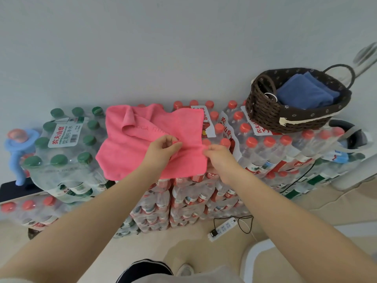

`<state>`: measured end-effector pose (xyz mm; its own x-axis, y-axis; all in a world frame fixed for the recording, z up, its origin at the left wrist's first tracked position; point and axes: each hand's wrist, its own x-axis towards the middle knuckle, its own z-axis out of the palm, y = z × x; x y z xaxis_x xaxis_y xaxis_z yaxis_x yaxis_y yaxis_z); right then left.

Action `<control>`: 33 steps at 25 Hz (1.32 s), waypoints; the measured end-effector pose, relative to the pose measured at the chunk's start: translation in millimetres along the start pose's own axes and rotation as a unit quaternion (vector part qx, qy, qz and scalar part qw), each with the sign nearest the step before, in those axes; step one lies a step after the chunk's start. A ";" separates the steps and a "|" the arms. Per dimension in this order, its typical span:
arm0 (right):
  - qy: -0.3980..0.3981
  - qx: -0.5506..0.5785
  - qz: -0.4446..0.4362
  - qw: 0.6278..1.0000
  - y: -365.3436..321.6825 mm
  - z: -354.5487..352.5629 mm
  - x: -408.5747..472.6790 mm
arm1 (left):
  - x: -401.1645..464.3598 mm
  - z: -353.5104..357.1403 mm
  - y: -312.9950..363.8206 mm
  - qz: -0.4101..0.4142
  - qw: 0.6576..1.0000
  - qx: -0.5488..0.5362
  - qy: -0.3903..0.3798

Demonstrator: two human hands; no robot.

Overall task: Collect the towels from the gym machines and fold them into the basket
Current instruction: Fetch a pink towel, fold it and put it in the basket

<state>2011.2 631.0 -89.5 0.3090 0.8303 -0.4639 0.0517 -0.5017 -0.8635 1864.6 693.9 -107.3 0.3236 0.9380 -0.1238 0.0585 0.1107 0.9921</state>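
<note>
Pink towel [151,137] spread on stacked water-bottle packs [265,156].
Left hand [165,149] and right hand [219,155] fingers each pinch its near edge; woven basket [263,111] holds blue towels [304,92].

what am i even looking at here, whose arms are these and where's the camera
The camera sits on a person's head and looks down, so the two bare arms are their own. There is no machine here. Both hands work on a pink towel spread over stacked packs of water bottles. The left hand pinches a fold near the towel's middle, and the right hand pinches its right edge. Further right, on the bottles, stands a dark woven basket holding a folded blue towel. A power strip lies on the floor below.
</note>
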 end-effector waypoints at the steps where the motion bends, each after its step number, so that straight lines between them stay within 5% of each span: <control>1: 0.027 0.035 -0.021 0.999 -7.6 2.1 -1.8 | -2.2 -0.4 3.1 0.010 1.000 -0.002 -0.006; 11: 0.007 0.194 -0.067 0.979 -35.9 50.8 -23.6 | -32.6 -14.1 23.7 0.047 0.996 -0.068 -0.021; 17: -0.077 0.052 -0.199 0.976 -30.5 55.3 -34.4 | -37.5 -31.0 23.3 -0.014 0.993 -0.113 -0.002; 22: 0.029 -0.272 -0.347 0.897 -25.8 52.0 -28.3 | -38.0 -34.9 23.2 -0.046 0.990 -0.134 -0.015; 27: 0.085 -0.326 -0.361 0.870 -20.3 47.4 -22.9 | -38.9 -36.0 20.8 -0.039 0.996 -0.078 -0.012; 33: 0.033 -0.298 -0.361 0.883 -29.1 45.0 -24.2 | -35.8 -43.8 38.4 0.087 0.992 0.089 -0.023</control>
<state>1959.5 636.5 -62.1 0.0438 0.9798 0.1952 0.7426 0.0988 -0.6624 1813.9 678.9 -63.9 0.3857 0.9215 0.0448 0.1615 -0.1153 0.9801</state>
